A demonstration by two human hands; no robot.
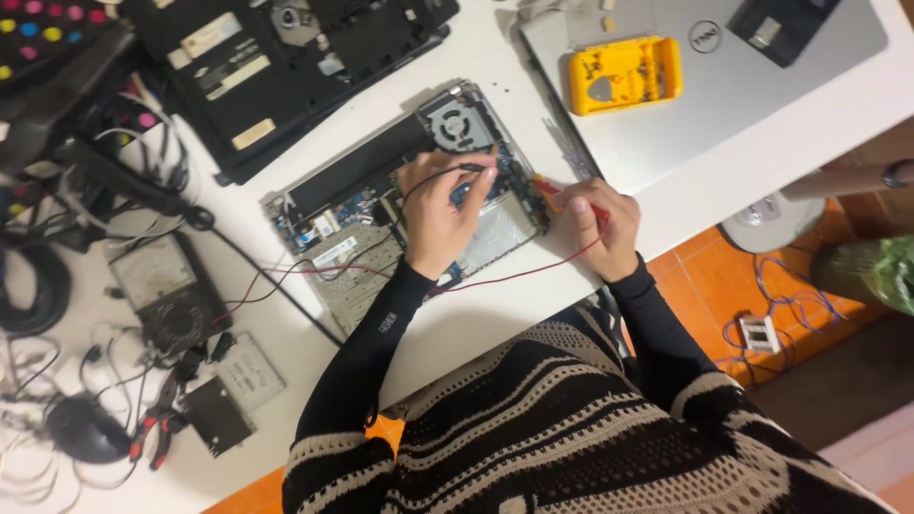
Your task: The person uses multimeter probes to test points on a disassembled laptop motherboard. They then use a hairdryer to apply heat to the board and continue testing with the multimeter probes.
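An opened laptop base [362, 249] lies on the white table [743, 143], its fan [457, 122], black battery [357, 164] and blue circuit board exposed. My left hand [436, 211] rests over the board and holds a black test probe [466, 168], tip toward the board near the fan. At the base's right edge my right hand [602, 221] grips a red test probe [550, 190] pointing at the board. Red and black leads [286, 271] run left to an analog multimeter [162, 290].
A second dismantled black laptop [286, 57] lies at the back. A closed silver laptop [705, 86] carries a yellow tool case [624, 73] and a black drive. Loose cables, pliers and flat drives [233, 390] crowd the left. Orange tiled floor lies to the right.
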